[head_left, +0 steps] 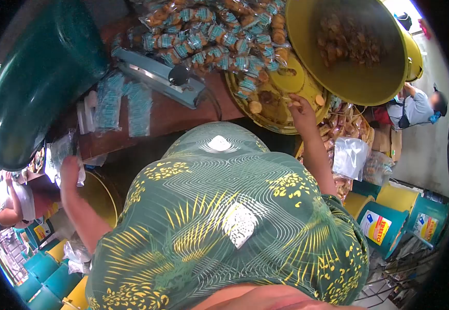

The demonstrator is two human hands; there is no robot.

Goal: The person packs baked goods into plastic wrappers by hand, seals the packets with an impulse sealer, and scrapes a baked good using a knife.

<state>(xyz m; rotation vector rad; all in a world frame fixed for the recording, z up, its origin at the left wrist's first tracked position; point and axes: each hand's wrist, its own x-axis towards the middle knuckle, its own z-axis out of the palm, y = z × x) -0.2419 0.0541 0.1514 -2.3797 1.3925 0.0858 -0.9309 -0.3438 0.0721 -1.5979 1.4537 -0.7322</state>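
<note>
1. Packets (198,39) crowd the lid's (289,77) far-left edge, tub's (356,51) by the right; tabletop (214,93) runs left.
2. Right hand (304,114) reaches over the lid, pinching a cookie (293,103), narrow grip. Left hand's (70,169) way left, against a plastic bag (54,155); can't tell its grip, blurry.
3. Sealer's (157,77) left of the lid.

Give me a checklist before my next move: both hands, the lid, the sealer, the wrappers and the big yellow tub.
1. Right hand over lid: ok.
2. Left hand at clear bag: ok; grip hidden.
3. Lid free of loose cookies: not ok, cookies lie on it.
4. Sealer switched on: cannot tell.
5. Wrappers near sealer: ok.
6. Tub open: ok, brown pieces inside.
</note>
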